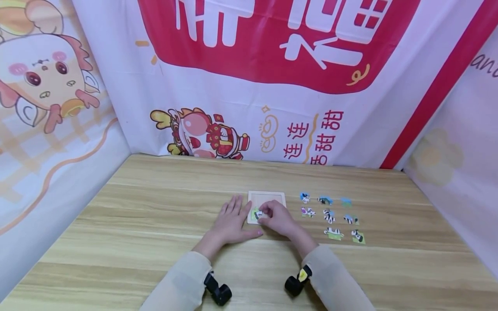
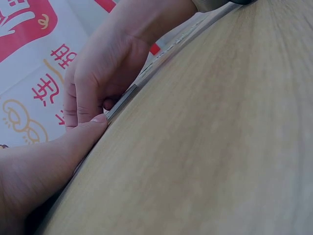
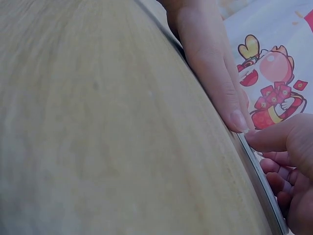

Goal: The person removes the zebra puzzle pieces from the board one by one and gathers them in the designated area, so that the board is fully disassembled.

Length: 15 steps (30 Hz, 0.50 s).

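A shallow square puzzle tray with a pale wooden rim lies on the table. In its near left corner sits a green, black and white puzzle piece. My right hand reaches over the tray, thumb and fingers bent and pinching that piece at its right side. Spread flat, my left hand rests along the tray's left edge, its thumb extended toward the near edge. Both wrist views look low across the tabletop; the left wrist view shows the right hand at the tray edge, with the piece hidden.
Right of the tray, several loose puzzle pieces with black-and-white animal pictures lie in rough rows. The wooden table meets a printed cloth at the back. More cloth hangs on both sides.
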Motion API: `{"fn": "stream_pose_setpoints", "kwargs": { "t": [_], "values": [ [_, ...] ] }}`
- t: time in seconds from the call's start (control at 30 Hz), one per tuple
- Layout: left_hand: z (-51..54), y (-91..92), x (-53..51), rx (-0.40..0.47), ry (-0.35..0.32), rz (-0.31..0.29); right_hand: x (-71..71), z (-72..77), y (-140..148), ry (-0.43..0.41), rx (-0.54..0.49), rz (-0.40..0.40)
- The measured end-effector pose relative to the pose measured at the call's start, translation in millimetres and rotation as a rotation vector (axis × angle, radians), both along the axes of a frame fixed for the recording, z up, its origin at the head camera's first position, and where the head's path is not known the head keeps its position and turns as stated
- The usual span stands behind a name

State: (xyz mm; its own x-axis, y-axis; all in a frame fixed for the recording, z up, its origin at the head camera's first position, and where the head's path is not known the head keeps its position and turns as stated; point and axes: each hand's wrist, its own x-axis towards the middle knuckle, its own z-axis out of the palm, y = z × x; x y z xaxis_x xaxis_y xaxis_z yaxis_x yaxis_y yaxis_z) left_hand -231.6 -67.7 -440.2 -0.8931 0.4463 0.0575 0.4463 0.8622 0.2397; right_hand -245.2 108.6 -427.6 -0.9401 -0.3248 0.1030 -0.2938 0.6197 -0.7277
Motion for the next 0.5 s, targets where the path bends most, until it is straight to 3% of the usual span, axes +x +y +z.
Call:
{"fn": "stream_pose_setpoints", "kwargs": {
  "t": [0.23,0.5],
  "values": [
    [0.3,0.2,1.0,-0.004,0.003,-0.001,-0.4,-1.5,-1.3,-0.045,-0.047,-0.008],
    [0.3,0.4,0.7,0.007,0.008,-0.001,0.0,0.4,-0.8,-0.039,-0.053,0.005]
  ]
}}
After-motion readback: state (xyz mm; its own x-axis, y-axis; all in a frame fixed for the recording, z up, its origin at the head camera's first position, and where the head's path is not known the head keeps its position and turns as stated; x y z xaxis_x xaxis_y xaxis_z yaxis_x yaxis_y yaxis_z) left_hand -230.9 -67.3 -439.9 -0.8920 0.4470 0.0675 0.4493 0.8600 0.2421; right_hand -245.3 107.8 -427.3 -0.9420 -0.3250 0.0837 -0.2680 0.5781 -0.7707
